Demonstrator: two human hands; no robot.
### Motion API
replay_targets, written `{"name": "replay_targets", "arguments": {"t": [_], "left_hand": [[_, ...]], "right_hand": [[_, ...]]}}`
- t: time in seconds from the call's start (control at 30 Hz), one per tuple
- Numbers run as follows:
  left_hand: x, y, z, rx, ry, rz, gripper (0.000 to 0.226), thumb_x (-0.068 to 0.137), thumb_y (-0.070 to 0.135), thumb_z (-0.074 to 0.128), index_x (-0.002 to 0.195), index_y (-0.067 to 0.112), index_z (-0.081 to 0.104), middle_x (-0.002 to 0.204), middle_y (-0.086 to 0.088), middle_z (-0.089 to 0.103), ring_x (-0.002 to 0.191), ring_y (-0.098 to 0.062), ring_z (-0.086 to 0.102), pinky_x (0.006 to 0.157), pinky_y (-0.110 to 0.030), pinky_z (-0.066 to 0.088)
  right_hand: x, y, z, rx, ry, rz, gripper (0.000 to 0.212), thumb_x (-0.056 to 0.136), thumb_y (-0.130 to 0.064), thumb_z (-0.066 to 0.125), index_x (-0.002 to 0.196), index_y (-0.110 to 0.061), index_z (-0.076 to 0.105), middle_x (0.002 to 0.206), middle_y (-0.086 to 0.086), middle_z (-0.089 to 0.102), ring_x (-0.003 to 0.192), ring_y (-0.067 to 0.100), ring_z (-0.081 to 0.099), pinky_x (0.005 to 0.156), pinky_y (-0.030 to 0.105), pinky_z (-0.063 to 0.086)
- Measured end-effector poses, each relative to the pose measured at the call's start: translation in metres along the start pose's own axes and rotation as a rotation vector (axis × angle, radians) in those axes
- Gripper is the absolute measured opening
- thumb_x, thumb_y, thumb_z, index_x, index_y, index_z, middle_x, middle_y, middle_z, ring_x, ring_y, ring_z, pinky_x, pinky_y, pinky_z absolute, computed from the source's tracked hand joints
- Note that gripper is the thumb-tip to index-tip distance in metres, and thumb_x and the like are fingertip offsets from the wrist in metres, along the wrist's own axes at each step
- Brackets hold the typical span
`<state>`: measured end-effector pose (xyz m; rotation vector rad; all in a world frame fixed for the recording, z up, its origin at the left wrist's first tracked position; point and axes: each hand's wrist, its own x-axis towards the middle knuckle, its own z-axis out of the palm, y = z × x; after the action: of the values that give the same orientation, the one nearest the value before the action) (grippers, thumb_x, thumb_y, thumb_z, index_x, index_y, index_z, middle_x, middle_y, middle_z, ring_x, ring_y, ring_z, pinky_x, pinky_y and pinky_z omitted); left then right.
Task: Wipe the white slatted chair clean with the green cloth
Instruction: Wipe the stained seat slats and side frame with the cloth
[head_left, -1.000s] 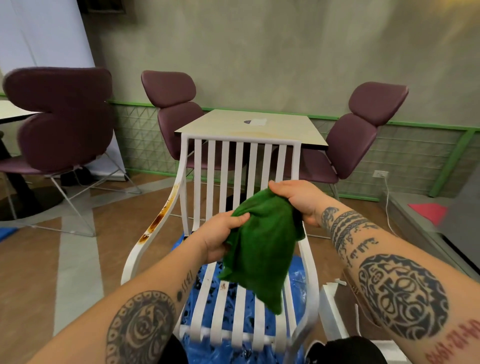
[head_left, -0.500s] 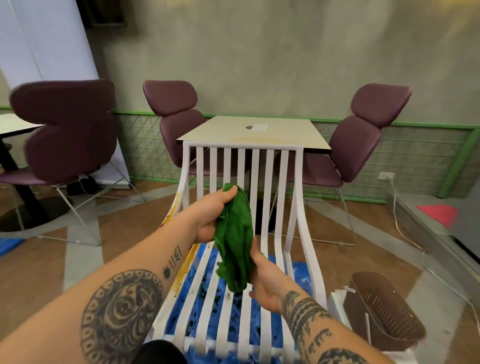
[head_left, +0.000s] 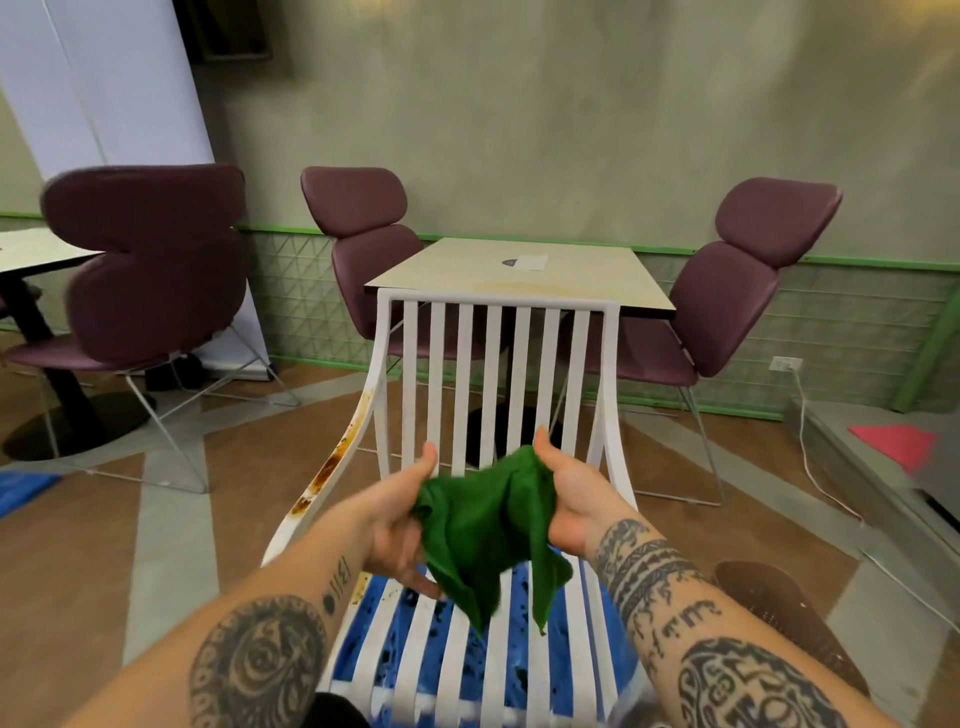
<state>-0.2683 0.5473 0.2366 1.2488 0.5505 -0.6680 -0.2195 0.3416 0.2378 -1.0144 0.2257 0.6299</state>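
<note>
The white slatted chair (head_left: 498, 353) stands right in front of me, its back upright and its seat slats running toward me. Brown rusty stains streak its left armrest (head_left: 332, 462). Above the seat I hold the green cloth (head_left: 483, 525) stretched between both hands. My left hand (head_left: 400, 519) grips its left edge, thumb up. My right hand (head_left: 566, 493) grips its right edge. The cloth's lower corners hang loose over the slats and do not touch them.
A blue sheet (head_left: 395, 629) lies on the floor under the chair. A square table (head_left: 519, 275) with purple chairs (head_left: 727, 301) stands behind it. Another purple chair (head_left: 150, 265) is at the left. A brown basket (head_left: 779, 613) sits on the floor at my right.
My right hand rose from below the cloth to its right edge, and both hands have pulled the bunched cloth wide open between them. The view tilted down slightly.
</note>
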Motion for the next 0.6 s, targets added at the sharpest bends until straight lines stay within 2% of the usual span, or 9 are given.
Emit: {"name": "replay_targets", "arguments": {"t": [0.07, 0.13, 0.2, 0.27, 0.33, 0.4, 0.47, 0.53, 0.6], "left_hand": [[0.007, -0.005, 0.005, -0.097, 0.046, 0.009, 0.071, 0.089, 0.069, 0.055, 0.130, 0.012, 0.055, 0.120, -0.019, 0.072, 0.113, -0.040, 0.067, 0.095, -0.053, 0.050], [0.007, 0.000, 0.008, -0.168, 0.106, 0.064, 0.046, 0.090, 0.034, 0.069, 0.124, 0.004, 0.056, 0.108, -0.019, 0.074, 0.099, -0.035, 0.071, 0.094, -0.047, 0.053], [0.000, 0.007, 0.012, -0.060, 0.122, 0.117, 0.024, 0.092, 0.007, 0.064, 0.114, -0.001, 0.060, 0.093, -0.020, 0.076, 0.091, -0.034, 0.072, 0.092, -0.046, 0.056], [-0.007, 0.014, 0.013, 0.115, 0.161, 0.115, 0.032, 0.090, -0.006, 0.063, 0.118, 0.006, 0.058, 0.091, -0.022, 0.074, 0.093, -0.035, 0.068, 0.097, -0.049, 0.054], [-0.010, 0.024, 0.015, 0.311, 0.250, 0.154, 0.070, 0.086, -0.008, 0.069, 0.146, 0.012, 0.041, 0.125, -0.020, 0.062, 0.109, -0.037, 0.061, 0.100, -0.053, 0.051], [-0.010, 0.034, 0.019, 0.459, 0.349, 0.205, 0.082, 0.088, 0.001, 0.072, 0.156, 0.016, 0.030, 0.148, -0.017, 0.046, 0.124, -0.038, 0.053, 0.097, -0.051, 0.051], [-0.006, 0.042, 0.019, 0.473, 0.450, 0.274, 0.069, 0.092, 0.008, 0.070, 0.152, 0.013, 0.035, 0.139, -0.017, 0.052, 0.109, -0.033, 0.058, 0.082, -0.045, 0.057], [-0.006, 0.049, 0.018, 0.379, 0.484, 0.330, 0.054, 0.099, 0.007, 0.060, 0.148, 0.012, 0.041, 0.117, -0.013, 0.056, 0.090, -0.028, 0.060, 0.061, -0.038, 0.057], [-0.008, 0.053, 0.017, 0.310, 0.494, 0.375, 0.038, 0.102, 0.004, 0.049, 0.138, 0.016, 0.051, 0.108, -0.011, 0.057, 0.088, -0.028, 0.061, 0.059, -0.039, 0.057]], "right_hand": [[0.000, -0.005, -0.007, -0.076, 0.081, 0.015, 0.049, 0.094, -0.034, 0.068, 0.125, 0.004, 0.063, 0.115, 0.028, 0.070, 0.104, 0.045, 0.070, 0.092, 0.060, 0.054], [-0.002, -0.013, -0.015, -0.158, 0.148, 0.017, 0.038, 0.096, -0.024, 0.067, 0.121, 0.004, 0.063, 0.110, 0.026, 0.072, 0.100, 0.042, 0.072, 0.083, 0.057, 0.058], [-0.001, -0.022, -0.024, -0.235, 0.199, 0.010, 0.032, 0.095, -0.020, 0.069, 0.117, 0.003, 0.064, 0.104, 0.023, 0.075, 0.096, 0.039, 0.074, 0.080, 0.056, 0.060], [-0.002, -0.029, -0.030, -0.345, 0.243, 0.009, 0.033, 0.090, -0.018, 0.074, 0.116, 0.001, 0.065, 0.100, 0.021, 0.076, 0.092, 0.038, 0.074, 0.082, 0.059, 0.059], [-0.001, -0.035, -0.036, -0.491, 0.313, 0.003, 0.037, 0.084, -0.017, 0.080, 0.114, -0.001, 0.065, 0.101, 0.019, 0.076, 0.094, 0.037, 0.073, 0.083, 0.057, 0.060], [0.000, -0.040, -0.038, -0.657, 0.386, -0.015, 0.047, 0.078, -0.023, 0.086, 0.113, -0.002, 0.063, 0.107, 0.018, 0.072, 0.099, 0.036, 0.069, 0.085, 0.055, 0.060], [0.001, -0.046, -0.040, -0.719, 0.446, -0.064, 0.056, 0.075, -0.027, 0.088, 0.115, 0.000, 0.061, 0.111, 0.018, 0.068, 0.101, 0.037, 0.067, 0.084, 0.054, 0.060], [0.002, -0.053, -0.040, -0.730, 0.500, -0.142, 0.062, 0.077, -0.030, 0.087, 0.120, 0.003, 0.058, 0.110, 0.018, 0.068, 0.099, 0.036, 0.067, 0.081, 0.050, 0.060], [0.003, -0.058, -0.042, -0.806, 0.530, -0.232, 0.069, 0.079, -0.036, 0.085, 0.129, 0.000, 0.055, 0.111, 0.015, 0.067, 0.097, 0.033, 0.067, 0.078, 0.045, 0.058]]}}
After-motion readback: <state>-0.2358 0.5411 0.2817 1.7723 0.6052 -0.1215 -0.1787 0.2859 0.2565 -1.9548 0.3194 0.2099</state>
